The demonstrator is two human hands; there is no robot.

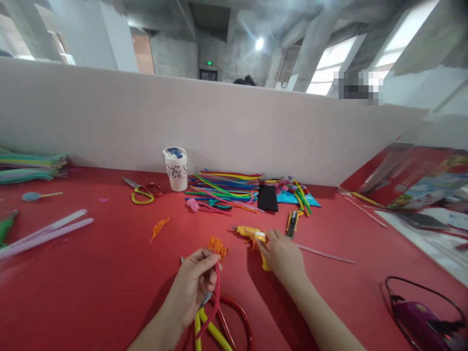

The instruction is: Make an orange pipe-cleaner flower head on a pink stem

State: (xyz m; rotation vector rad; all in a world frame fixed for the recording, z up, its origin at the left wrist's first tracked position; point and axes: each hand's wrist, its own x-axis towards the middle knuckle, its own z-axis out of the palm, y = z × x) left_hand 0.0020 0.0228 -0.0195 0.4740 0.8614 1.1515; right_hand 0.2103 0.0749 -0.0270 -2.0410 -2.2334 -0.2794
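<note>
Tabletop (pixel 109 292), red and broad, filled most of my feed, with a white partition (pixel 237 126) standing along its far edge. Against that partition I saw a bundle of coloured stems (pixel 226 183), and just left of it a white cup (pixel 178 170). Nearer, large shears (pixel 219 337) with red and yellow handles lay partly beneath the left hand (pixel 193 278). The right hand (pixel 287 253) was over the rear of a yellow glue gun (pixel 252 232), fingers touching its body; from my end the grip was half hidden, so I could not tell whether they had closed around it. The gun's nozzle pointed left. Beyond it I made out a black phone (pixel 268 198) at the bundle's right end, and a box cutter (pixel 292 224) just past the right hand. The left hand pinched a pink stem (pixel 218 285) between thumb and fingers, an orange tuft (pixel 218 245) showing at its upper end. A thin orange piece (pixel 159 229) lay apart, farther left.
</note>
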